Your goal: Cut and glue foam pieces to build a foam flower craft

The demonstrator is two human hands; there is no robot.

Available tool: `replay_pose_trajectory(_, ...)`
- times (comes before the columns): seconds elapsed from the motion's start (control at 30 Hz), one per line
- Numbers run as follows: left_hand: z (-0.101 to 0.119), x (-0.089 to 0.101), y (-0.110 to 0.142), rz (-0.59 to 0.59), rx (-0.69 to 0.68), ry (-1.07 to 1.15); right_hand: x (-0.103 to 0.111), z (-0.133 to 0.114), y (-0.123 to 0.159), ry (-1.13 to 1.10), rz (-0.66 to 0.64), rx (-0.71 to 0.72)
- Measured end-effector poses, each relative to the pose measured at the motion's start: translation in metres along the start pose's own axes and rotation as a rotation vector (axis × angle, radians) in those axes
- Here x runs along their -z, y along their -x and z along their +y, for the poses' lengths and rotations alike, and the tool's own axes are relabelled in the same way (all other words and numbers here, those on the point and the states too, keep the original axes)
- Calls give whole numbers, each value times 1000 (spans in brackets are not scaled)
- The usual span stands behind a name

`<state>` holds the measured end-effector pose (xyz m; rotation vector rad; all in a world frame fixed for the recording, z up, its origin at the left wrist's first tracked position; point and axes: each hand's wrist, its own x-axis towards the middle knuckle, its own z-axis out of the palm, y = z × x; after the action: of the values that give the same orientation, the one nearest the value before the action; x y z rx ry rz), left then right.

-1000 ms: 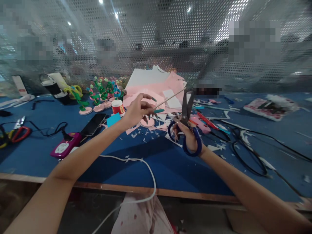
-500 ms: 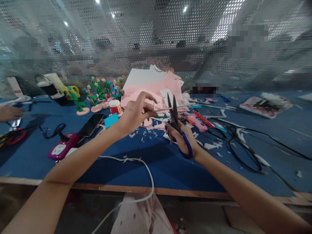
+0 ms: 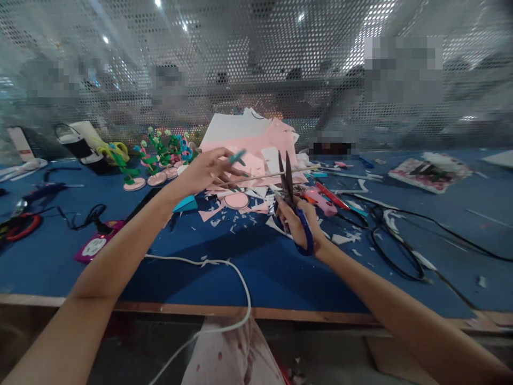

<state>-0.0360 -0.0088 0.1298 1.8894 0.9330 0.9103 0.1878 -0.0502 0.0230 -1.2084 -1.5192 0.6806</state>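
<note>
A thin pale stick (image 3: 264, 175) runs rightward from the fingers of my left hand (image 3: 210, 170). That hand appears to grip its near end, though the exact contact is blurred. Something teal (image 3: 237, 156) shows at its fingertips, perhaps a long nail. My right hand (image 3: 298, 222) has its fingers in the handles of blue-handled scissors (image 3: 286, 179). The blades point up, slightly apart, and the stick passes across them. Below lies a pink paper disc (image 3: 236, 200) among white and pink scraps. Blue paper (image 3: 187, 203) is partly hidden behind my left wrist.
Paper flowers on pink bases (image 3: 134, 184) stand at back left. A purple power socket (image 3: 96, 243) is near my left forearm, and a white cable (image 3: 240, 275) crosses the table edge. At right are a pink glue gun (image 3: 323, 202), a red cutter (image 3: 332, 195) and black cable (image 3: 374, 243).
My left hand has shifted left and away from the scissors, its fingers more spread. It now covers most of the red cup. Another person's hand at far left has gone out of view.
</note>
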Motion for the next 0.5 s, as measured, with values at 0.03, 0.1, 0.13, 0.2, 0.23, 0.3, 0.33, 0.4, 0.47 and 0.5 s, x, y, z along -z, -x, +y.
replay_pose_trajectory(0.03, -2, 3, -1, 13, 28, 36, 0, -1, 0, 36, 15, -1)
replay_pose_trajectory(0.1, -5, 7, -3, 13, 67, 82, 0, -3, 0, 85, 25, 1)
replay_pose_trajectory(0.13, -6, 8, -3, -2, 81, 96, 0, -4, 0, 102, 22, 5)
replay_pose_trajectory(0.2, -7, 8, -3, -26, 98, 118, 1, -5, 0, 135, 19, 7)
replay_pose_trajectory(0.23, -7, 8, -3, -32, 101, 124, 1, -6, 0, 154, 19, 7)
replay_pose_trajectory(0.3, -6, 6, -4, -41, 103, 120, 1, -5, 0, 200, 20, 15)
replay_pose_trajectory(0.33, -5, 5, -4, -54, 105, 107, 2, -5, -1, 224, 21, 23)
replay_pose_trajectory(0.4, -3, 0, -3, -103, 106, 57, 2, -5, -1, 272, 18, 41)
replay_pose_trajectory(0.47, -2, -7, -2, -161, 97, -16, 2, -7, -1, 329, 18, 66)
replay_pose_trajectory(0.5, -3, -11, -2, -179, 82, -58, 2, -9, -1, 355, 17, 81)
